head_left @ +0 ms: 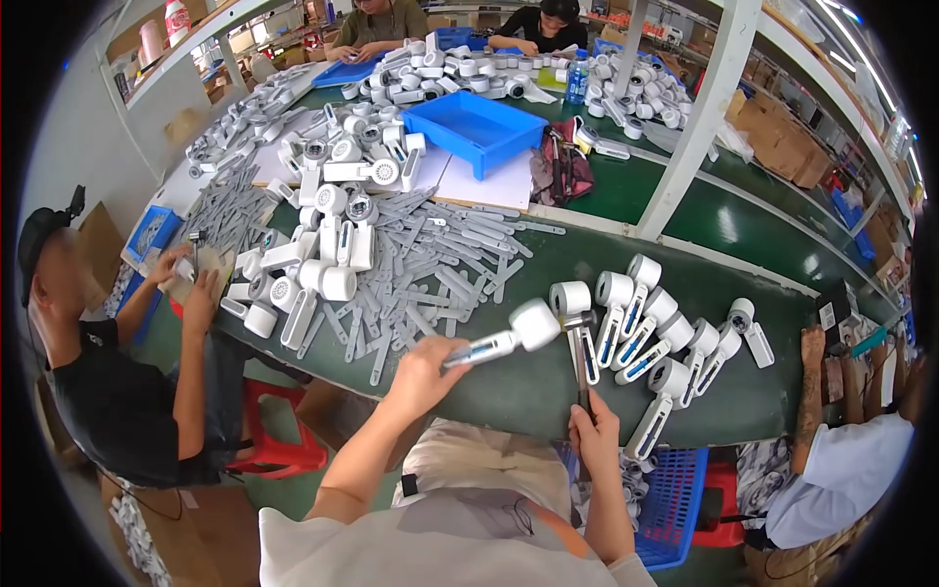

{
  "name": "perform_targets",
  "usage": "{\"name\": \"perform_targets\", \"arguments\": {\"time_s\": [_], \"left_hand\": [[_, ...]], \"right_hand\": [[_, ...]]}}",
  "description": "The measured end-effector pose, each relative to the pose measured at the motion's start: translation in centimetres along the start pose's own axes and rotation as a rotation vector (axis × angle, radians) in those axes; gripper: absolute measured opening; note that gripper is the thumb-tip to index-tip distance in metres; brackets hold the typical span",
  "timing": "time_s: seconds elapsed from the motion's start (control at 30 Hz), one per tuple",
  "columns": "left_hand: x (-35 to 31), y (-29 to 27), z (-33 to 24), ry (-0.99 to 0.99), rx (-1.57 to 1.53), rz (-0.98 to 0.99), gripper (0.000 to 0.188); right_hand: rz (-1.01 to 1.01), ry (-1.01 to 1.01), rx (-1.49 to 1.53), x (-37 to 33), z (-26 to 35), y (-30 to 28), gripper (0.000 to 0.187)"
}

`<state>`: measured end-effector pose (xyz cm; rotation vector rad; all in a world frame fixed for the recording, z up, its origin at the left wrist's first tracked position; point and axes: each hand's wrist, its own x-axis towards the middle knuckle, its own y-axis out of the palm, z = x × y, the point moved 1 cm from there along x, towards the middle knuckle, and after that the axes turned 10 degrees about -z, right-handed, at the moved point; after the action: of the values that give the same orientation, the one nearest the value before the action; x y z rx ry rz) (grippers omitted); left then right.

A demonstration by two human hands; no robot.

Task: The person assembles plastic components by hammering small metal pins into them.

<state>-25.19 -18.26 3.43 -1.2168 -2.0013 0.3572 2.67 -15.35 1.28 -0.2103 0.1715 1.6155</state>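
My left hand (pixel 425 377) is closed around the handle of a white handheld fan (pixel 533 325), lifted above the front of the green table. Its round head points right, close to the metal head of a hammer (pixel 581 367). The hammer stands roughly upright, its handle gripped in my right hand (pixel 594 430) at the table's near edge. Just beyond the hammer, several similar white fans (pixel 636 347) lie in slanting rows, some with dark blue slots showing in their handles. Left of my hands spreads a heap of flat grey strips (pixel 421 259), with piled white fans (pixel 337 279) beside it.
A blue tray (pixel 474 127) sits at the back, left of a white upright post (pixel 694 117). Below the table's front edge is a blue basket (pixel 675 509). People work at left with a hammer, at right and across the table. A red stool (pixel 279 435) stands at left.
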Motion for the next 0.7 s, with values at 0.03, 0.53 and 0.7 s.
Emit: {"name": "perform_targets", "arguments": {"time_s": [0.03,0.53,0.7], "left_hand": [[-0.9,-0.2,-0.2,0.031,0.011,0.03,0.031],[-0.8,2.3,-2.2,0.233,0.046,-0.179,0.025],[-1.0,3.4,-2.2,0.23,0.035,-0.174,0.026]], "right_hand": [[0.001,0.009,-0.003,-0.1,0.0,0.0,0.043],[-0.01,-0.13,-0.113,-3.8,-1.6,-1.0,0.041],[-0.013,-0.132,-0.111,-4.4,-2.3,-0.9,0.04]]}}
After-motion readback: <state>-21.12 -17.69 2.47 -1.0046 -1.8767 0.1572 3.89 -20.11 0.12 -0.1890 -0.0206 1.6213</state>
